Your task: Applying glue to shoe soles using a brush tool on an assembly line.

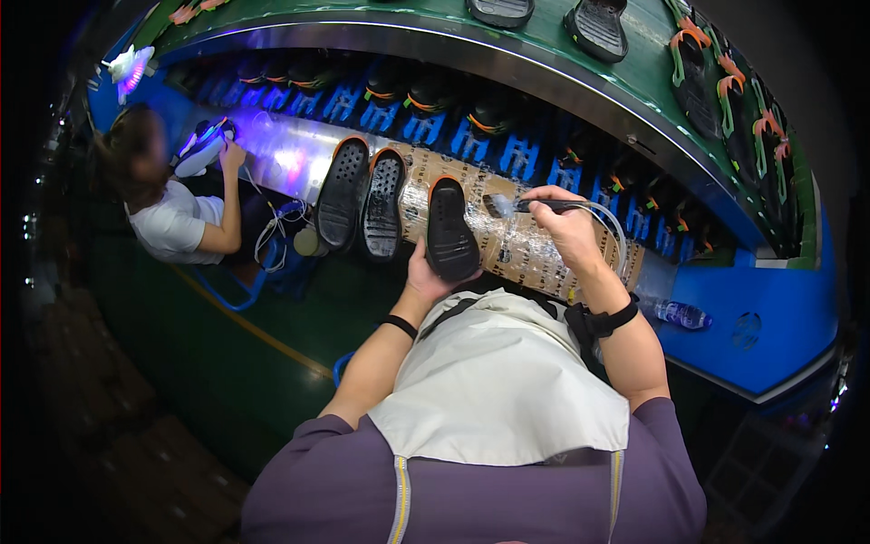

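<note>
My left hand (420, 276) grips a black shoe sole (450, 231) by its lower left edge. The sole's toe points away from me and has an orange rim. In my right hand (573, 232) is a brush (542, 206) with a dark handle and pale bristles. A thin clear tube (618, 231) curves from the handle's end down beside my forearm. The bristles are to the right of the sole, apart from it, over taped cardboard (535, 258). Left of the held sole, two more black soles (342, 195) lie side by side, one looking wet.
Beyond the cardboard, blue holders (467, 145) carry a row of dark shoe uppers. Above them runs a green conveyor belt (417, 16) with soles and orange-trimmed uppers. At the left, a co-worker (177, 218) handles a shoe under violet light. A plastic bottle (684, 315) lies at the right.
</note>
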{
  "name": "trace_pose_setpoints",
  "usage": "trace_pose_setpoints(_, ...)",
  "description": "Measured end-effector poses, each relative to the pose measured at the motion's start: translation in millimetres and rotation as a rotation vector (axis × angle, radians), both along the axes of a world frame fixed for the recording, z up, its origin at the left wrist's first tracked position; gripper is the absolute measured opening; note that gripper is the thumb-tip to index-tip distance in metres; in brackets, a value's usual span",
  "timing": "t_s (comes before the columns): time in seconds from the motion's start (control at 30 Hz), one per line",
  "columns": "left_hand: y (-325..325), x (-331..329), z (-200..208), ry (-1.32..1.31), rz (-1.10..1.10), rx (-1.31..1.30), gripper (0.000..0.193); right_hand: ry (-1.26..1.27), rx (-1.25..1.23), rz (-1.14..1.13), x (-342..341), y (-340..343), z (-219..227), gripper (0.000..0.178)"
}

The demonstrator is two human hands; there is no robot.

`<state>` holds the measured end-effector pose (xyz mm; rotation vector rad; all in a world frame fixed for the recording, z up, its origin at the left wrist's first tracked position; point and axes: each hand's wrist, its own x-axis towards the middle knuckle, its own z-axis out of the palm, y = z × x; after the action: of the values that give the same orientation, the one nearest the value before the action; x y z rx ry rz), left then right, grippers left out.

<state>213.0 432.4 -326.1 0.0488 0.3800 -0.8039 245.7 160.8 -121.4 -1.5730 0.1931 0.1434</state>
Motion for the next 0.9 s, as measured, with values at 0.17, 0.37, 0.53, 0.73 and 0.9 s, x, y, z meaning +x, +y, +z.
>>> trace_pose_setpoints(0.17,-22,7,33,0.168,0.157,0.06,0.102,0.081,-0.176,0.038,20,28,-22,0.025)
trace_pose_setpoints(0.37,-21,-12,-7,0.186,0.171,-0.041,0.093,0.084,-0.334,0.118,51,54,-104,0.026)
trace_pose_setpoints(0.53,-14,-8,-3,0.021,0.163,0.039,0.084,0.07,-0.529,0.077,72,81,-103,0.03)
trace_pose_setpoints(0.73,-18,20,58,-0.155,0.167,0.204,0.073,-0.172,-0.325,-0.094,87,100,-63,0.024)
trace_pose_setpoints(0.9,-10,48,90,-0.244,0.276,0.33,0.067,-0.521,-0.537,0.244,51,97,-1,0.022)
